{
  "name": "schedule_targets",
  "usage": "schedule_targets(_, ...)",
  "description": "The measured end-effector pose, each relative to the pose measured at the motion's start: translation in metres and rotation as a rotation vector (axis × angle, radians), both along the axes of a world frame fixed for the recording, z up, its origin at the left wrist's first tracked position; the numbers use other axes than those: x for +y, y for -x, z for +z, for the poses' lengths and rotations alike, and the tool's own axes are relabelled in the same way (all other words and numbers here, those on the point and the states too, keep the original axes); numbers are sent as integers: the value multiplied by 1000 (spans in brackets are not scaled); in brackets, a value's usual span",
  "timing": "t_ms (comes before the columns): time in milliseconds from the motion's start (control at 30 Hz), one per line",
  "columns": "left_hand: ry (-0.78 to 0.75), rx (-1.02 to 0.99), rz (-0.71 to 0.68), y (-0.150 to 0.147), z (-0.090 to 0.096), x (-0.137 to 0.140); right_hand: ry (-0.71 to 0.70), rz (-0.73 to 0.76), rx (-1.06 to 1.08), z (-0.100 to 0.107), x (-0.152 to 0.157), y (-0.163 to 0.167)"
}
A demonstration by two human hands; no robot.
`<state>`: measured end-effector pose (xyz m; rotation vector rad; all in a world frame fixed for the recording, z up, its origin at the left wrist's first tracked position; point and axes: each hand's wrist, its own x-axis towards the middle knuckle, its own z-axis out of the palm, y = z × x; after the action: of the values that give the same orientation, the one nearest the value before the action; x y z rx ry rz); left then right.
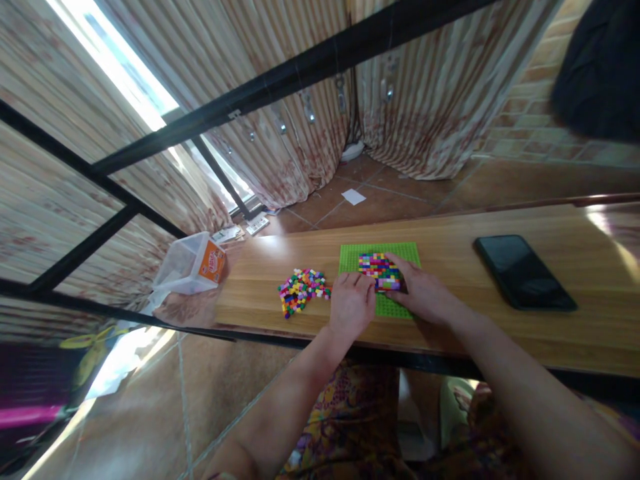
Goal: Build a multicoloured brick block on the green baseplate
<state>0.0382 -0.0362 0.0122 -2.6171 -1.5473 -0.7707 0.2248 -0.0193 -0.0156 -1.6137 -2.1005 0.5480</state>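
Note:
A green studded baseplate (pixel 349 257) lies on the wooden bench. On it sits a rectangular block of small multicoloured building bricks (pixel 377 267), packed in rows. My right hand (pixel 425 291) is around the block's right side, one finger at the far corner and the thumb near the close edge. At the block's near left edge, my left hand (pixel 351 305) has its fingers bent and pressed together. Whatever is under those fingertips is hidden. Left of the plate, close to my left hand, loose bricks in many colours form a pile (pixel 301 290).
A black smartphone (pixel 524 272) lies on the bench (pixel 450 230) to the right. Beyond the bench's left end stands a clear plastic box (pixel 183 263) with an orange label. A black metal frame (pixel 260 93) crosses in front of the curtains (pixel 300 53). White paper (pixel 354 196) lies on the floor.

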Motion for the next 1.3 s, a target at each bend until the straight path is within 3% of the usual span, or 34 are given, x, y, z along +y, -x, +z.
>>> schedule_targets(500,22,9,-5,-1,-4,5,-27,-11,9,-4,0,0)
schedule_targets(1300,-191,-199,-74,-4,-29,7,-3,-14,-7,-3,0,0)
